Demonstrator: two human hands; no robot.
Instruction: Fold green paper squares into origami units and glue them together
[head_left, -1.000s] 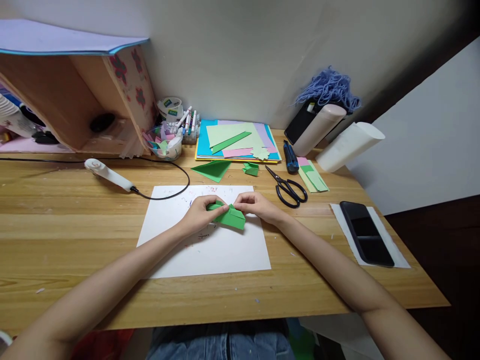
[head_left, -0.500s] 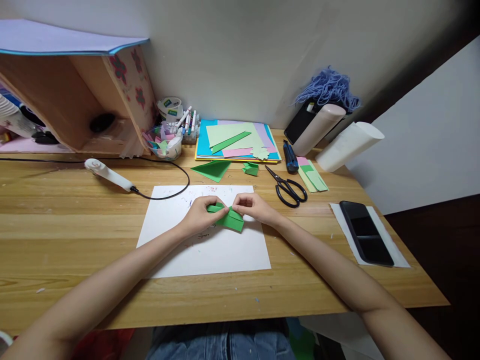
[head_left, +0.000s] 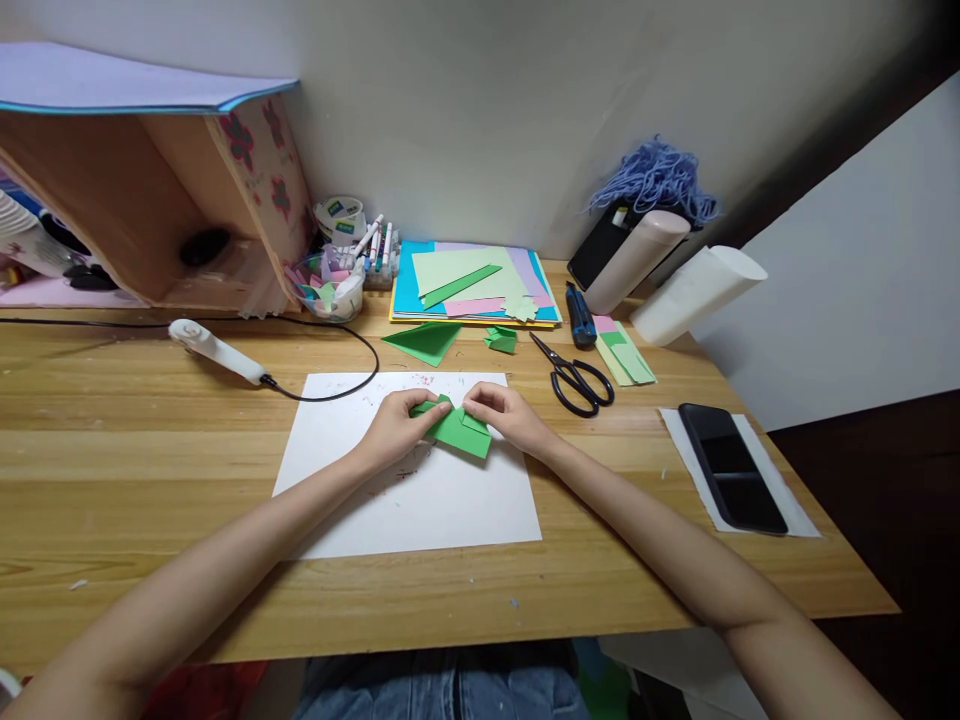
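A folded green paper piece (head_left: 459,430) lies on a white sheet (head_left: 411,490) in the middle of the wooden desk (head_left: 150,470). My left hand (head_left: 397,428) pinches its left end, fingers closed on the paper. From the right, my right hand (head_left: 504,414) pinches the upper edge, fingertips close to those of the left hand. Both forearms reach in from the bottom of the view.
Black scissors (head_left: 574,378) and green paper scraps (head_left: 501,338) lie behind the sheet, with a stack of coloured paper (head_left: 474,282) further back. A corded white tool (head_left: 214,350) lies at the left. A black phone (head_left: 729,464) rests at the right. A wooden box (head_left: 157,190) stands back left.
The fingertips of both hands have shifted slightly along the green paper's top edge, and the piece has turned a little. Nothing else on the desk moved.
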